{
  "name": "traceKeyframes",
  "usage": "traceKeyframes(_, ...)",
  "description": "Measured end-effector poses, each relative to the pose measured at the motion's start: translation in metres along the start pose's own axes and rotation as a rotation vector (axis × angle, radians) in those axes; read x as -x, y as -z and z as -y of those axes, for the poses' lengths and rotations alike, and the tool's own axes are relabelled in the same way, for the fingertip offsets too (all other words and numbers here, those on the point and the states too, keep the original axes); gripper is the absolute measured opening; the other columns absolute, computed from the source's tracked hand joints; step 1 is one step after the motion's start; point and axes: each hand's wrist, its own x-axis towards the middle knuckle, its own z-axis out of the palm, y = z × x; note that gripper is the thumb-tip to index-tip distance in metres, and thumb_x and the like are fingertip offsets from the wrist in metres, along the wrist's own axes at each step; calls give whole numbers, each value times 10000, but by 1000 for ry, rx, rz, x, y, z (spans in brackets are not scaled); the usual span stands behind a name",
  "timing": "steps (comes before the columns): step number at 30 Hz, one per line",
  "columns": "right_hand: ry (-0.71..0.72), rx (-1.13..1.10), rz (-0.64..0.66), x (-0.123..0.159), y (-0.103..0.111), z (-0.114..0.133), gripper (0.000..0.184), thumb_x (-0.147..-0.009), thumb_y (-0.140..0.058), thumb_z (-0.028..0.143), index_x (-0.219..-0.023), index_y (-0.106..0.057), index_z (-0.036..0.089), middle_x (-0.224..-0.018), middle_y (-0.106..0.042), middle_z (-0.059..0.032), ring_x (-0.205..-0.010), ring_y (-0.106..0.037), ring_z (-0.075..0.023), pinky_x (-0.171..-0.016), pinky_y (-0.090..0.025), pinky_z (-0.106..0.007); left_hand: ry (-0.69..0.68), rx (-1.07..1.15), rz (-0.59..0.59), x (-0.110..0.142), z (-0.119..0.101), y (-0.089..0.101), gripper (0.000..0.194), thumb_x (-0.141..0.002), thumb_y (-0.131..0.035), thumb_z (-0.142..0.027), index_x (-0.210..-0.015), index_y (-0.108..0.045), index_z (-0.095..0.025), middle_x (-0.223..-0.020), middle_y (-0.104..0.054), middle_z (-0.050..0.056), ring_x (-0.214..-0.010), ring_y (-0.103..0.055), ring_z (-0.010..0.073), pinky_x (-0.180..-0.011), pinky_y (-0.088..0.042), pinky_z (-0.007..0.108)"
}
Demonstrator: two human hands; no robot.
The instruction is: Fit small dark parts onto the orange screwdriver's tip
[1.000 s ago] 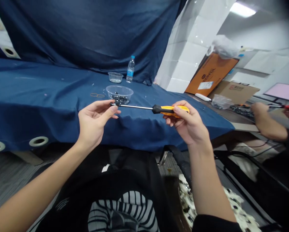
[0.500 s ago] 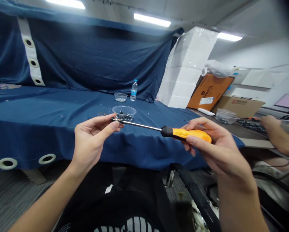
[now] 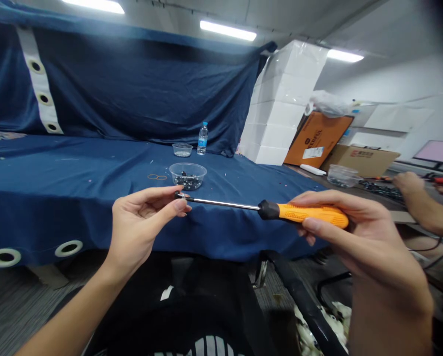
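Note:
In the head view, my right hand (image 3: 355, 232) is closed round the yellow-and-black handle of a screwdriver (image 3: 310, 213). Its steel shaft runs level to the left, and the tip meets a small black and silver part (image 3: 180, 196). My left hand (image 3: 143, 217) pinches that part between thumb and fingertips; its exact kind is too small to tell. Just behind the left fingertips stands a clear plastic bowl (image 3: 196, 170) with many small dark and shiny pieces in it.
On the blue cloth (image 3: 95, 168) behind are a smaller clear tub (image 3: 182, 150), a water bottle (image 3: 202, 138) and rubber bands (image 3: 157, 177). White boxes (image 3: 281, 104) and an orange carton (image 3: 316, 141) stand right. A co-worker's hand (image 3: 410, 188) is at far right. A chair armrest (image 3: 299, 296) sits below.
My right hand and the screwdriver handle have moved right, slightly down and closer to the camera. The left hand with the small part is a little lower; the tip still meets the part.

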Motion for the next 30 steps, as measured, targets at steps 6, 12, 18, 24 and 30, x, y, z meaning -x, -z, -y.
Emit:
traceKeyframes(6,27,-6,4,1,0,0,176,-792,-859,263,-957,-817,304,-902,-735,4,-588,-618,-81,-494,-541,-143,1,20,25,1,0,-1,202,-786,-842,-108,-944,-833,-234,-760,-813,-22,-671,-771,105,-728,-635,142)
traceKeyframes(12,41,22,-3,1,1,0,183,-780,-862,273,-953,-820,318,-905,-742,15,-571,-622,-69,-490,-534,-122,5,39,47,2,-1,-1,198,-785,-845,-115,-941,-831,-236,-801,-820,-16,-669,-773,109,-704,-640,143)
traceKeyframes(18,45,20,-29,3,2,1,180,-774,-863,284,-943,-820,327,-931,-751,12,-569,-622,-82,-479,-538,-142,9,37,54,4,-3,-1,193,-789,-842,-109,-929,-830,-241,-780,-813,-30,-665,-773,104,-690,-634,128)
traceKeyframes(24,47,46,-19,3,3,0,185,-777,-859,294,-951,-818,345,-933,-749,16,-572,-622,-84,-480,-536,-143,22,34,45,5,-4,-3,197,-781,-842,-99,-916,-830,-241,-781,-811,-29,-657,-772,107,-677,-635,130)
traceKeyframes(30,40,110,41,1,7,2,179,-806,-833,321,-978,-796,352,-903,-721,19,-538,-579,-75,-460,-499,-145,19,26,23,5,-3,-3,196,-770,-844,-84,-892,-831,-236,-807,-815,-23,-659,-771,109,-672,-640,137)
